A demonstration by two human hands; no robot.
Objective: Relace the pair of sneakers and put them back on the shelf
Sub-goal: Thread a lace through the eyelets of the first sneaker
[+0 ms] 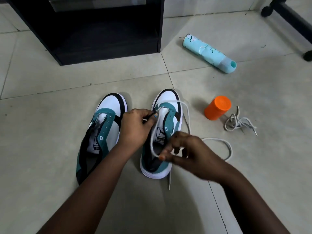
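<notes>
Pale floor tiles hold both sneakers, and at the right sneaker (166, 130) your left hand (135, 127) pinches the lace tip by the eyelets while your right hand (187, 152), at 5 o'clock, pinches the limp lace (187, 115); grip its stiff tip

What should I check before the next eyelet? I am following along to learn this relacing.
1. Left hand pinches the lace tip at the right sneaker: ok.
2. Right hand grips the white lace: ok.
3. Lace free of knots: ok; it loops loosely over the floor.
4. Which eyelet the tip enters: cannot tell.
5. Left sneaker laced: not ok, eyelets bare.
6. Spare lace ready by the orange container: ok.
</notes>
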